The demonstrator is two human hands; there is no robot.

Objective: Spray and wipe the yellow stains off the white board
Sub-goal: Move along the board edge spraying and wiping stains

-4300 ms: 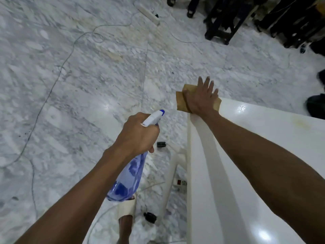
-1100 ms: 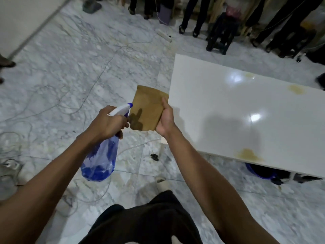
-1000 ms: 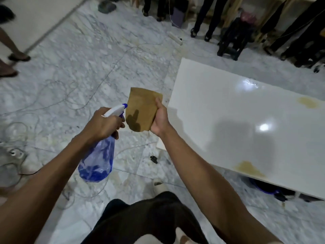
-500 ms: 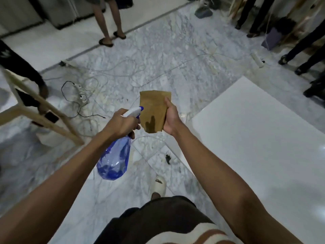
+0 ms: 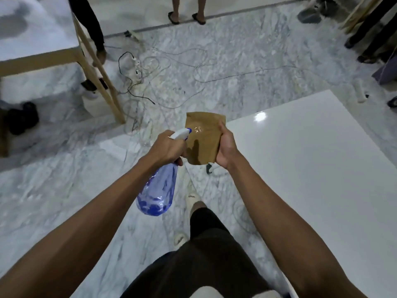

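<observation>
My left hand (image 5: 166,147) grips the neck of a clear blue spray bottle (image 5: 158,191), and its white nozzle points straight at a brown cloth (image 5: 204,138) from a few centimetres away. My right hand (image 5: 225,147) holds that cloth upright by its right edge, in the air just left of the white board's (image 5: 311,168) corner. Small droplets glint on the cloth's upper middle. The board fills the right side; the part in view shows no yellow stains.
Loose cables and a power strip (image 5: 137,65) lie on the marble floor ahead. A wooden-legged table (image 5: 43,46) stands at far left. People's legs (image 5: 187,9) stand at the top and right. My own leg and sandal (image 5: 193,198) are below.
My view has swung left, so the stained part of the board has left the frame. Both hands stay together, the nozzle has come closer to the cloth, and droplets now show on it.
</observation>
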